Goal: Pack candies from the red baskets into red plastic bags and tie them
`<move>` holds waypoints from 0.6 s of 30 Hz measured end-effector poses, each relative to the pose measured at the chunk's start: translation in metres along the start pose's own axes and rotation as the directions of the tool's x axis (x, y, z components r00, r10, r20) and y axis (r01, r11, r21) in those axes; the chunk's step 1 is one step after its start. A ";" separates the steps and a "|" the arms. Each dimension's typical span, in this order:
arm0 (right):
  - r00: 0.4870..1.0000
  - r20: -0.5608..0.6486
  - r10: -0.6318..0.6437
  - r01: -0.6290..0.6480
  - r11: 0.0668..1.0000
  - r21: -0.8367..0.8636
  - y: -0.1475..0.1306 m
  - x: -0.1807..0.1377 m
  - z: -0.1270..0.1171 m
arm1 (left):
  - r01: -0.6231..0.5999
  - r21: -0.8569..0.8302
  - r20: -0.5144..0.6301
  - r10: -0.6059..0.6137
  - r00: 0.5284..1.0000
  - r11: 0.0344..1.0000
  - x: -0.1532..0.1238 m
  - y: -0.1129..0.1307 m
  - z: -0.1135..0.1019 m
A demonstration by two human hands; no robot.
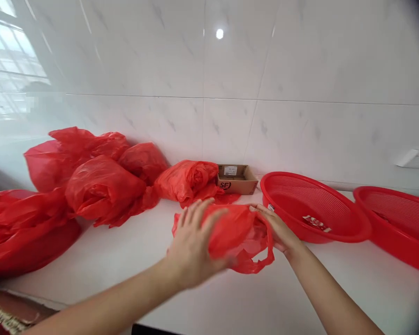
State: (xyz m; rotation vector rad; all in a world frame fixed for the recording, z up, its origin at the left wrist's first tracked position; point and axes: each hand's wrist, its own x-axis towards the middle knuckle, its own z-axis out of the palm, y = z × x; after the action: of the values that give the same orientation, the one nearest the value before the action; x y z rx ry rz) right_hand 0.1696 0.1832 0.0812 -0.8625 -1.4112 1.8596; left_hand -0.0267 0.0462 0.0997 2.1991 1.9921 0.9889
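Note:
A red plastic bag (235, 225) with a loop handle is held up over the white countertop, in front of me. My right hand (274, 228) grips its right upper edge, thumb on top and the other fingers partly hidden behind the plastic. On the near left side of the bag is my left hand (197, 246), its fingers spread and slightly blurred. It overlaps the bag in view; whether it touches the plastic I cannot tell. Behind the bag lies a bundled red plastic bag (188, 179), beside a small open cardboard box (242, 186).
Several stuffed red bags (101, 188) crowd the left side of the countertop (125, 260). Two red plastic basins (317, 204) stand at the right. A cardboard box (17, 307) is at the lower left. A tiled wall (230, 125) closes off the back.

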 end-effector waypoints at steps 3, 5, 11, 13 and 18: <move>0.998 0.059 0.031 -0.024 0.992 -0.127 0.000 -0.008 -0.020 | 0.151 -0.192 0.111 -0.131 0.985 0.970 -0.006 -0.003 0.027; 0.992 0.090 0.089 -0.061 0.960 -0.275 -0.003 -0.013 -0.038 | 0.383 -0.363 0.178 -0.341 0.923 0.849 -0.001 -0.021 0.031; 0.926 -0.196 -0.322 -0.024 0.470 -0.882 -0.024 -0.039 -0.054 | 0.635 -0.643 0.491 -0.405 0.771 0.429 0.012 -0.040 0.014; 0.835 -0.097 -0.542 0.107 0.332 -0.937 -0.028 -0.050 -0.036 | 0.661 -0.708 0.550 -0.394 0.737 0.249 0.012 -0.033 0.017; 0.841 0.441 -0.315 0.458 -0.020 -0.889 -0.007 -0.057 -0.013 | 0.676 -0.731 0.640 -0.432 0.635 -0.090 0.011 -0.031 0.028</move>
State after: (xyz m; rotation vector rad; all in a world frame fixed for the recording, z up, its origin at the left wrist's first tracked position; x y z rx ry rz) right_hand 0.2135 0.1460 0.0916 -0.7171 -2.6902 0.1962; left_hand -0.0415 0.0731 0.0690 0.5310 1.1987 1.2064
